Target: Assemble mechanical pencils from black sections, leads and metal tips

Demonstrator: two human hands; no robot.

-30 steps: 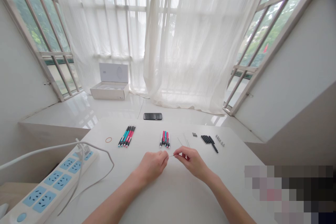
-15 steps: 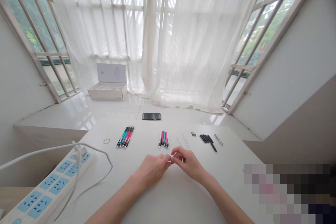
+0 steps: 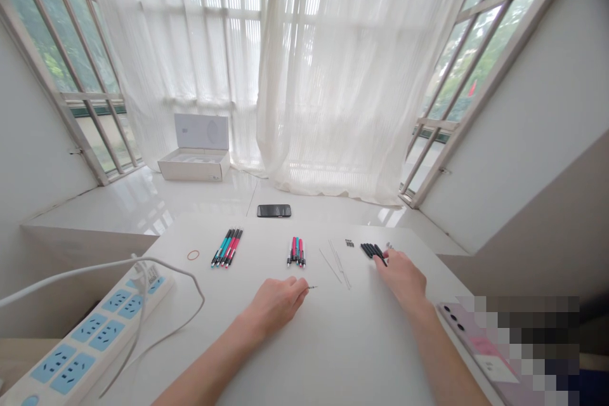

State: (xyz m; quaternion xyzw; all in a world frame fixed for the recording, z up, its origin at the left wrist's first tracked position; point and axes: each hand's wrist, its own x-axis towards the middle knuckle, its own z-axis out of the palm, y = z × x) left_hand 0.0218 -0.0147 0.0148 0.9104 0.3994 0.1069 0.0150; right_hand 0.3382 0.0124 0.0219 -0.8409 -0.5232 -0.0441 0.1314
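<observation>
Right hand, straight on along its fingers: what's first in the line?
The row of black pen pieces. The right hand has its fingertips at the row's near end, perhaps touching it; depth is unclear from this one view.

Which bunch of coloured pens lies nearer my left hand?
The middle bunch, just beyond the left hand. The other bunch lies farther left, beside the rubber band.

a power strip lies at the left edge of the surface, a rubber band near it; a dark phone and an open white box sit beyond.
</observation>
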